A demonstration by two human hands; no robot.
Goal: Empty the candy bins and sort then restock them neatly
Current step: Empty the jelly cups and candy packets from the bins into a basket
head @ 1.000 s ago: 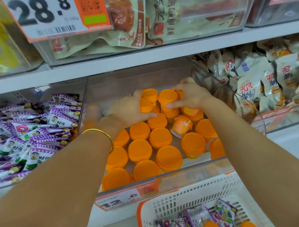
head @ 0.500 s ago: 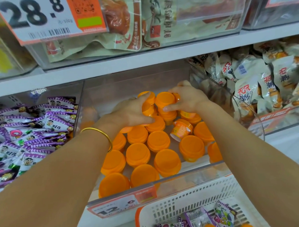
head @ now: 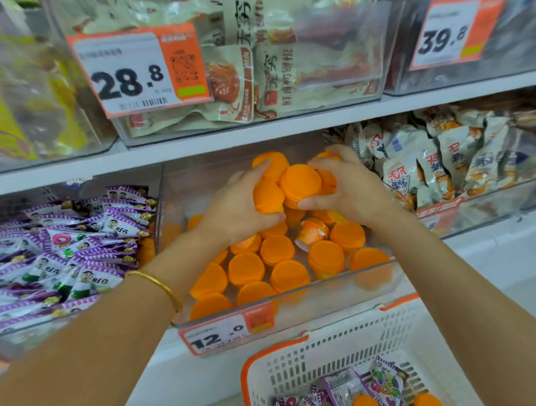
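A clear plastic bin (head: 296, 306) on the middle shelf holds several orange jelly cups (head: 281, 251), most with lids up; one cup (head: 311, 233) lies tipped on its side. My left hand (head: 236, 210) and my right hand (head: 349, 187) together grip a cluster of orange cups (head: 299, 183), lifted above the rest at the back of the bin. A gold bangle is on my left wrist.
A white basket with an orange rim (head: 328, 353) sits below, holding purple candy packets and a few orange cups. Purple packets (head: 66, 251) fill the left bin, beige snack packs (head: 427, 162) the right bin. Upper shelf bins carry price tags (head: 138, 73).
Both hands have closed round a group of orange cups and raised them off the pile. The camera view has tilted upward.
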